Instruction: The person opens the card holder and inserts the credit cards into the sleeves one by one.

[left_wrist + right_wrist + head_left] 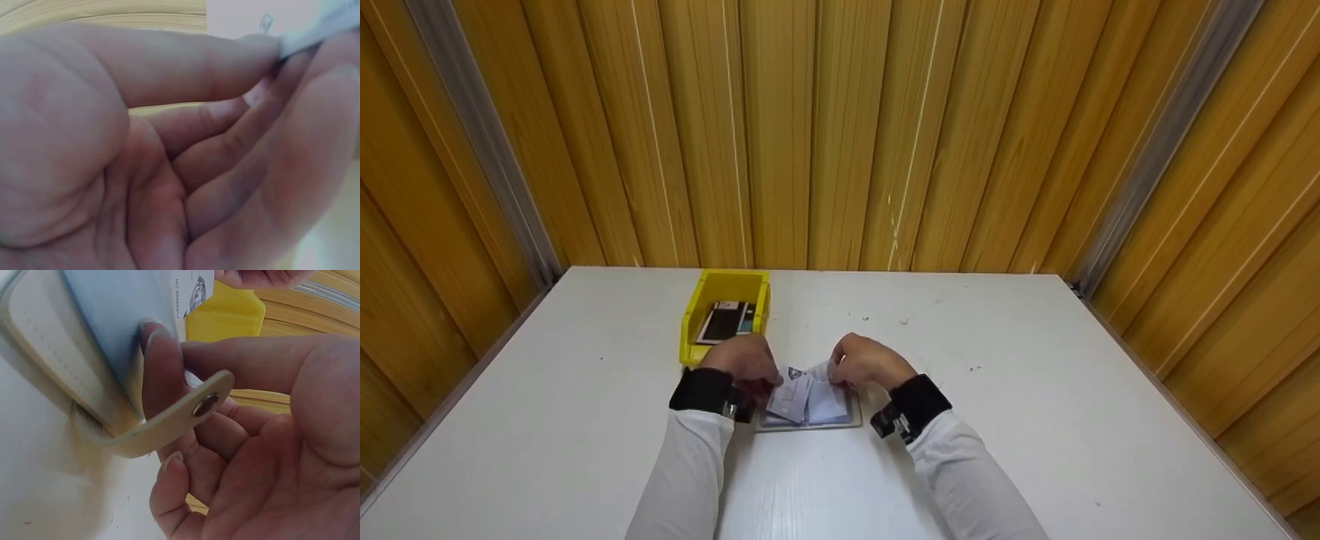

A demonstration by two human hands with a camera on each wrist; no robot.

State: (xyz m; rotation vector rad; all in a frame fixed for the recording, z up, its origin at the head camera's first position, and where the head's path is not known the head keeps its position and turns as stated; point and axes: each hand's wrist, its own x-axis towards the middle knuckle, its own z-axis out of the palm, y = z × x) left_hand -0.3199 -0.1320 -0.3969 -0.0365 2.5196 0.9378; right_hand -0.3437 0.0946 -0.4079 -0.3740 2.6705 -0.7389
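Observation:
A beige card holder lies open on the table, its clear plastic sleeves showing inside. My left hand pinches a white printed card between thumb and finger, tilted over the holder's left half. In the left wrist view only a corner of that card shows past the thumb. With thumb and index finger, my right hand pinches the edge of a bluish clear sleeve. A snap strap sticks out from the holder, in front of the right fingers. How far the card sits in a sleeve is hidden.
A yellow bin stands just beyond my left hand, with several dark and white flat card-like things in it. The white table ends at a wood-patterned wall behind, with more panels on both sides.

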